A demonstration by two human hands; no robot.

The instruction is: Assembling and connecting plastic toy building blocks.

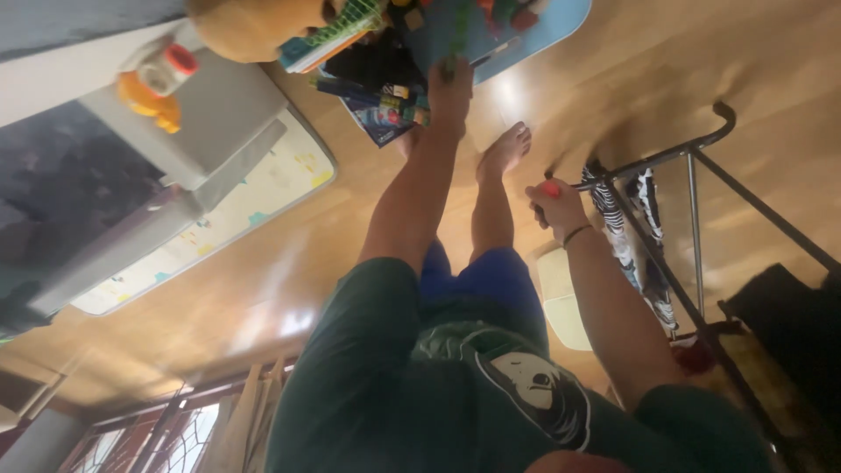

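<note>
My right hand [555,208] pinches a small red clip [550,187] touching the black rack rail [648,162]; left hand's [450,88] grip unclear

The left hand [450,88] reaches a green thing [459,31] too blurred to name, and whether its fingers close on it cannot be told. The right hand [556,208] hides most of a small red object [550,188], so its kind stays unclear. The top edge cuts off the blue mat [543,22], the toy clutter [504,13] and a tan plush [250,26], and the black rack [701,175] runs out at the right edge.
</note>
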